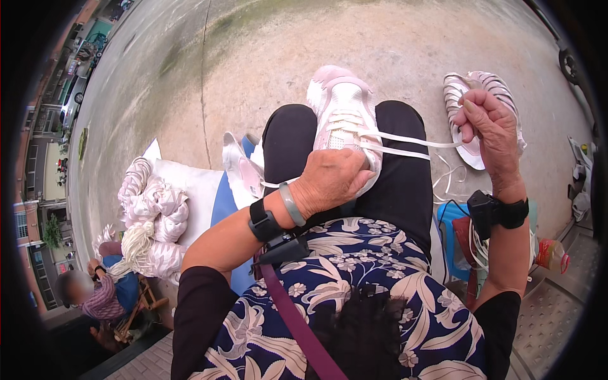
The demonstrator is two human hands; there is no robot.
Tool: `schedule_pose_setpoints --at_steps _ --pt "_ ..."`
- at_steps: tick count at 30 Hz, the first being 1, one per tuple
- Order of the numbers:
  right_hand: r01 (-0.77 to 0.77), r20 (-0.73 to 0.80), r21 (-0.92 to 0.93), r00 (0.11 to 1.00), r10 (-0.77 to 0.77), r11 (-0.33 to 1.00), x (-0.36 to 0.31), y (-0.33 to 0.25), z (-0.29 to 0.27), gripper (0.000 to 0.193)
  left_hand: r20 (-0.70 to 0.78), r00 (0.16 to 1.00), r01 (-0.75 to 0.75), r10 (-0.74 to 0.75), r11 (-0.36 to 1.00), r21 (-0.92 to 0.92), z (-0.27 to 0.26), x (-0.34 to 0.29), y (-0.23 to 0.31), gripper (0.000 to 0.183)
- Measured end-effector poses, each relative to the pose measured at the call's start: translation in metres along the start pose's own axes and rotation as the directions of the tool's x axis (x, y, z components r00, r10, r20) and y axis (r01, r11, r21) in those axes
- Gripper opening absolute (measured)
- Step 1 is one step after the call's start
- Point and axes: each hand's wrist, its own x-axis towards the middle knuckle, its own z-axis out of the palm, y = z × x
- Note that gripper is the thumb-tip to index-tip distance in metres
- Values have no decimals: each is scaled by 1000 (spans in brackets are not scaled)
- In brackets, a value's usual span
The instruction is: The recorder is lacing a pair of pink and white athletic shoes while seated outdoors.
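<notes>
A white and pale pink sneaker (342, 88) rests on my lap between my knees, toe pointing away from me. White lacing crosses its front. My left hand (332, 177) is closed on the shoe's near part, around the opening; its fingertips are partly hidden. Off to the right, my right hand (491, 123) is raised with fingers curled and pinched. A flat white shoelace (411, 137) runs from the eyelets to this hand's lower fingers, drawn fairly straight. A second strand lies just below it over my right thigh.
Another pale sneaker (237, 164) lies beside my left knee. Bundled pale pink-white pieces (168, 209) and a hank of cream laces (138, 244) are heaped at left. A striped stack (456, 95) lies beyond my right hand, a blue stool (451, 231) below it. Another person (104, 297) sits far left.
</notes>
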Motion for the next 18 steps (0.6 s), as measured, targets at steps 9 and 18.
schedule_pose_setpoints --at_steps 9,18 --pt "97 328 -106 943 -57 990 -37 43 110 4 228 974 39 -12 993 -113 -2 -4 2 17" --pt "598 363 -637 790 -495 487 -25 66 127 8 -62 928 -352 367 920 174 -14 -21 -28 13"
